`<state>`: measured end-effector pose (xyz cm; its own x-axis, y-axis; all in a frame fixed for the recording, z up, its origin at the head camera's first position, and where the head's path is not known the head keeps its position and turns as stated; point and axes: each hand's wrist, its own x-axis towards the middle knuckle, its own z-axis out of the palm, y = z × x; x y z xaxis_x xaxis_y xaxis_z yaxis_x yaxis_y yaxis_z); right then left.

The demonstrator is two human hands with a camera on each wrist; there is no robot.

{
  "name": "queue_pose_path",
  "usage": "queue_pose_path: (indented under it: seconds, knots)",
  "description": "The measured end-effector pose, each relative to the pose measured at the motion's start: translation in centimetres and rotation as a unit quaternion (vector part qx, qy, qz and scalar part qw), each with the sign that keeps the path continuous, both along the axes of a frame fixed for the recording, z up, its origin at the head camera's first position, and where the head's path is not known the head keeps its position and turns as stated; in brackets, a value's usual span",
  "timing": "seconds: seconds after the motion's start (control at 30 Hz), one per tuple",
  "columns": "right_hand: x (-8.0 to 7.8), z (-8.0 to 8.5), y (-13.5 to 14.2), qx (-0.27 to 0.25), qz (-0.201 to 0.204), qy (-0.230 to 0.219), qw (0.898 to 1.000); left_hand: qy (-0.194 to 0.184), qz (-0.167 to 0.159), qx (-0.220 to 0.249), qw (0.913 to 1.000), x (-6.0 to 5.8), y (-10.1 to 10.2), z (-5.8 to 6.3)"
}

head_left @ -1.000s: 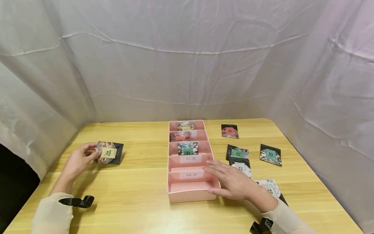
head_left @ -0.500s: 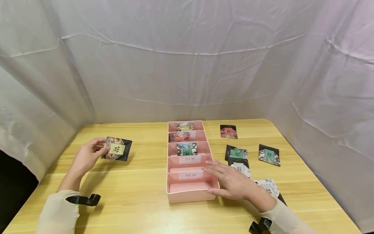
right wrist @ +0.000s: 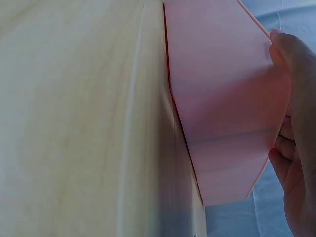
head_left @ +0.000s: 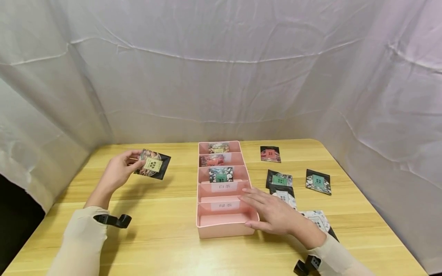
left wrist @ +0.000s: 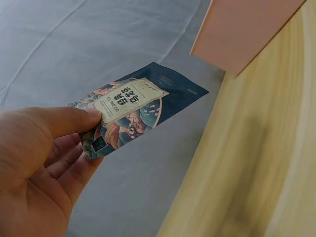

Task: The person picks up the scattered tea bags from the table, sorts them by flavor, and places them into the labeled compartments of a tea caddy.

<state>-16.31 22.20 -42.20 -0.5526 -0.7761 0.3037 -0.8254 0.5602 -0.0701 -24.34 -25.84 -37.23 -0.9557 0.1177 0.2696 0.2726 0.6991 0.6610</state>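
Left hand holds a tea sachet up, left of centre in the head view; right hand steadies the pink box.

The dark tea sachet (head_left: 152, 164), with a cream label and wave pattern, hangs above the wooden table (head_left: 162, 214), left of the pink divided box (head_left: 223, 230). The left hand (head_left: 119, 171) pinches its near corner, thumb on top and fingers curled beneath, as the left wrist view shows, with the forearm angled up from the lower left. The right hand (head_left: 272, 214) lies with fingers straight and relaxed against the box's right wall near the front compartment; the right wrist view shows fingertips touching the pink side. The two hands are well apart. Three rear compartments each hold a sachet; more sachets (head_left: 279, 180) lie scattered at right of the box.
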Motion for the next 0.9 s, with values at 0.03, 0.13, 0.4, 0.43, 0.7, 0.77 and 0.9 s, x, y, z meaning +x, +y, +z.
queue_pose_path:
  seconds: [0.03, 0.13, 0.4, 0.43, 0.7, 0.77, 0.9]
  knots:
    - [0.0, 0.0, 0.0, 0.000, 0.000, -0.001, 1.000, -0.001, -0.003, 0.000, 1.0000, -0.3, 0.3, 0.1]
    - [0.0, -0.1, 0.0, -0.001, 0.001, -0.004, 1.000, 0.001, -0.013, 0.003, 0.9999, -1.0, 1.2, 0.5]
    - [0.0, 0.0, 0.0, 0.000, -0.003, -0.017, 1.000, -0.002, -0.034, 0.024, 0.9991, -2.9, 3.2, 1.2]
    - [0.0, 0.0, 0.0, 0.001, -0.003, -0.017, 1.000, -0.001, -0.035, 0.025, 0.9991, -3.1, 3.4, 1.3]
    - [-0.1, 0.0, 0.0, -0.003, 0.005, -0.008, 1.000, 0.022, -0.046, 0.025, 0.9984, -4.5, 5.1, 2.1]
    - [-0.1, 0.0, 0.0, -0.003, 0.005, -0.007, 1.000, 0.023, -0.049, 0.027, 0.9982, -4.8, 5.5, 2.2]
    - [0.0, 0.0, 0.0, -0.002, 0.002, -0.010, 1.000, 0.021, -0.053, 0.030, 0.9979, -5.5, 6.4, 2.6]
